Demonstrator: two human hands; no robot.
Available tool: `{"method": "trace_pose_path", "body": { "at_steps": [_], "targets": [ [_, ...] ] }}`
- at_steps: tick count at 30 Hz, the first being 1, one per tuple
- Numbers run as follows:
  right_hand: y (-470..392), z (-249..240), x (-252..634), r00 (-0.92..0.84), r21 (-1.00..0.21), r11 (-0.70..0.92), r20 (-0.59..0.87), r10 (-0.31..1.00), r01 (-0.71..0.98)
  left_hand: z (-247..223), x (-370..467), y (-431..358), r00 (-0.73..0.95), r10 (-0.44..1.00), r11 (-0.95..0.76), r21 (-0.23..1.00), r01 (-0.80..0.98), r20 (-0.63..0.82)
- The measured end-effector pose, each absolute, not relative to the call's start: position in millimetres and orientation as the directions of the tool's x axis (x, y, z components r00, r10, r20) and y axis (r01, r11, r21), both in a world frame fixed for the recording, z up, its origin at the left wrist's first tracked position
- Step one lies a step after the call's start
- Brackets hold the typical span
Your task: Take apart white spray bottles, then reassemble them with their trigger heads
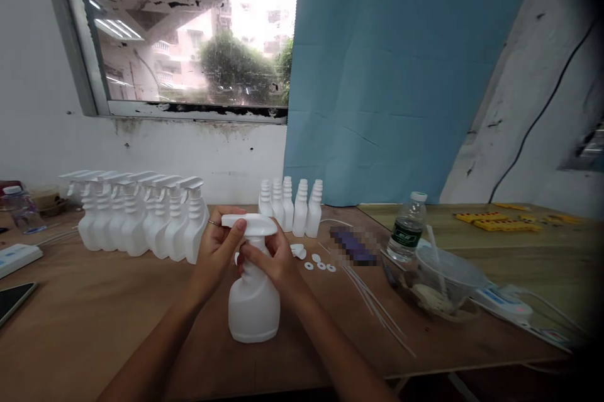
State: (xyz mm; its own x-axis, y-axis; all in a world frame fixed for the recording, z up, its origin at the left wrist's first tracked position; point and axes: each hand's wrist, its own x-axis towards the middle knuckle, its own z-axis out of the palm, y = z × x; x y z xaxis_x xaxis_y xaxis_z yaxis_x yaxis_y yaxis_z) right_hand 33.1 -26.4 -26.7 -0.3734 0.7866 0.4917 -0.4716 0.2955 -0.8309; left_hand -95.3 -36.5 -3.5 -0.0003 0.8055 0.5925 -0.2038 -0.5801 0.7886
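The left hand (214, 257) pinches the white spray head (257, 224) while the right hand (279, 263) grips the upper part of the bottle (255, 314), seemingly upright on the table (264, 369); sound seating, it is judged, requires keeping both squarely aligned.

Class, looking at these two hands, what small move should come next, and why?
Probably a small tightening twist by the right hand: it clasps the bottle just under the spray head, which the left hand holds. Whether the head is already tight cannot be seen.
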Motion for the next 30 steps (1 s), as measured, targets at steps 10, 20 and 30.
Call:
{"method": "trace_pose_path", "body": {
  "at_steps": [10,20,30],
  "targets": [
    [-29,-27,29,-0.358,-0.823,0.303,0.500,0.789,-0.481,-5,-96,-40,-0.035,0.757,-0.647,0.739,-0.187,0.653],
    [-30,-28,29,-0.366,-0.808,0.263,0.495,0.789,-0.527,-5,-98,-43,-0.033,0.779,-0.625,0.769,-0.137,0.627],
    [-24,-21,33,-0.469,-0.908,0.148,0.335,0.817,-0.392,-18,-112,-40,0.080,0.793,-0.585,0.791,-0.180,0.604]
  ]
}}
